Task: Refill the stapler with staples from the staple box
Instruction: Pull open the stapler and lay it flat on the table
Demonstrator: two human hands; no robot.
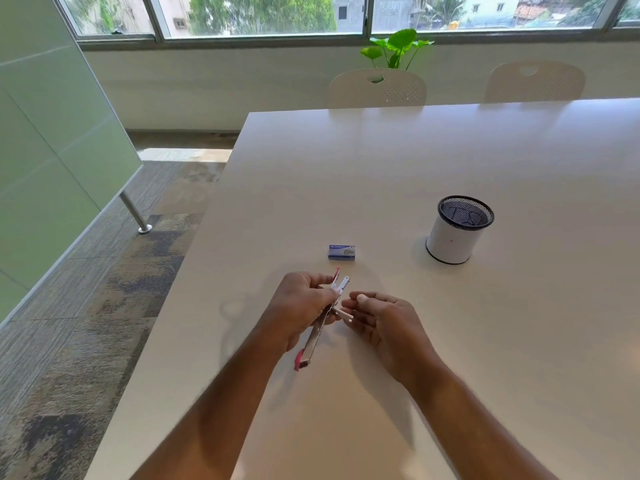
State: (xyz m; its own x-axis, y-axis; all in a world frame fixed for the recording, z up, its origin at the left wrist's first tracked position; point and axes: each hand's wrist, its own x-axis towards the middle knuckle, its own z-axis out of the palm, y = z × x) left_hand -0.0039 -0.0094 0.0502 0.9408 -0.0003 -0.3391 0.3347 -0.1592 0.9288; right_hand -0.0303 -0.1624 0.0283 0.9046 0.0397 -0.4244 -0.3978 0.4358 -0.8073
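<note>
The left hand (300,306) grips the opened stapler (323,320); the right hand (379,318) pinches a staple strip (344,314), ready to seat it. The staple box (341,252) lies farther off.

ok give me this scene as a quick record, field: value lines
left hand: holds the opened stapler above the table
right hand: beside the stapler, fingers at a thin pale strip, grip unclear
staple box: on the table beyond the hands, looks closed
mesh cup: upright, to the right
chairs: two, far side
</note>
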